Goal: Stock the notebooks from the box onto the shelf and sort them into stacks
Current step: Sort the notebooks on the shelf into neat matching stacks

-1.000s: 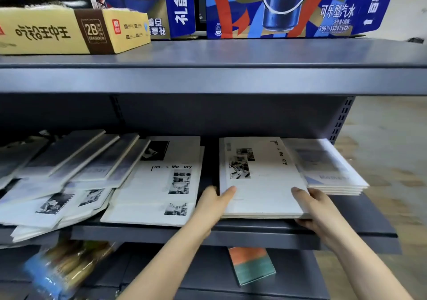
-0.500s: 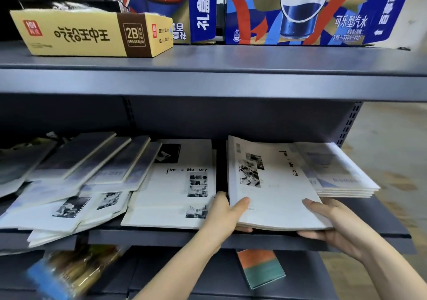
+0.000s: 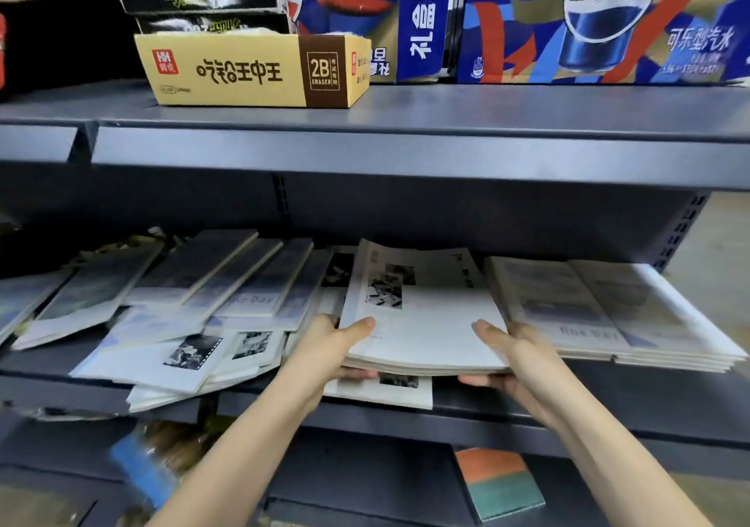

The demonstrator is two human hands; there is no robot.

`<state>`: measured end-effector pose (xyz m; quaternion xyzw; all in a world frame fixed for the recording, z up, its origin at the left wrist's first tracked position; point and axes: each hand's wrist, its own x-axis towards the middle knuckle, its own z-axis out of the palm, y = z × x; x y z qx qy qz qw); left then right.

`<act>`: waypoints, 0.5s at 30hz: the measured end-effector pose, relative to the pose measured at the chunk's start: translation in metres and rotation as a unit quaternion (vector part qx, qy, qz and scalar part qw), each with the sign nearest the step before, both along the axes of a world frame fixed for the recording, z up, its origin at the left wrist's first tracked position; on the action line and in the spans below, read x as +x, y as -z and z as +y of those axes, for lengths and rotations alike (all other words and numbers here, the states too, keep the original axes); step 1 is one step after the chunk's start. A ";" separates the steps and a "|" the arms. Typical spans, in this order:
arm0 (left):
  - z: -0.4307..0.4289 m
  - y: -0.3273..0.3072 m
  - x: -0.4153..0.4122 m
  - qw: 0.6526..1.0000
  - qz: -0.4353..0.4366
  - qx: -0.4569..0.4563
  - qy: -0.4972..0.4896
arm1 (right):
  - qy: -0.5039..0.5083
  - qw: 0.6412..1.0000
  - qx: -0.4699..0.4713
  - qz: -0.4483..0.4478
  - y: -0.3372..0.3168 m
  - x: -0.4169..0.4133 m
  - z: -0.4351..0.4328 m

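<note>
Across the middle of the grey shelf, held a little off the board with the far left corner tipped up: a thin stack of white notebooks with black-and-white photo prints on the top cover. Gripped at both near corners: left hand at 7 o'clock of the stack, thumb laid flat on the cover and fingers curled beneath; right hand at 5 o'clock, thumb on top and fingers wrapped under the edge. Directly below, flat on the shelf and poking out toward 6 o'clock, one more white notebook. At 3 o'clock, just beside the held stack, a neat pile of pale blue-printed notebooks. At 9 o'clock, a loose sprawl of notebooks, overlapping and slanted, some hanging past the shelf front. Up at 11 o'clock, on the upper shelf, a yellow eraser box; at 12 to 1 o'clock behind it, blue cola cartons. Down at 5 o'clock, on the lower level, an orange-and-teal notebook.
</note>
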<state>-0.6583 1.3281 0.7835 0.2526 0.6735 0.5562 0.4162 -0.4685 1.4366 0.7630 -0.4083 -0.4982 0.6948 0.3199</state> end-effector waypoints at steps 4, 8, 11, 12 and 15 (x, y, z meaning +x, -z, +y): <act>-0.007 -0.001 -0.027 0.999 0.032 -0.022 -0.015 | -0.017 1.000 0.023 0.004 0.002 -0.033 -0.007; -0.006 -0.001 -0.044 0.998 0.061 -0.028 -0.020 | -0.023 0.999 0.031 -0.015 0.000 -0.055 -0.012; -0.001 0.004 -0.049 0.995 0.089 -0.033 -0.018 | -0.018 0.999 0.025 -0.023 -0.001 -0.061 -0.008; 0.002 0.006 -0.050 0.994 0.103 -0.036 -0.018 | -0.016 0.999 0.024 -0.028 -0.002 -0.062 -0.007; 0.008 0.012 -0.052 0.982 0.180 -0.058 -0.029 | -0.011 0.997 0.037 -0.070 -0.001 -0.067 -0.004</act>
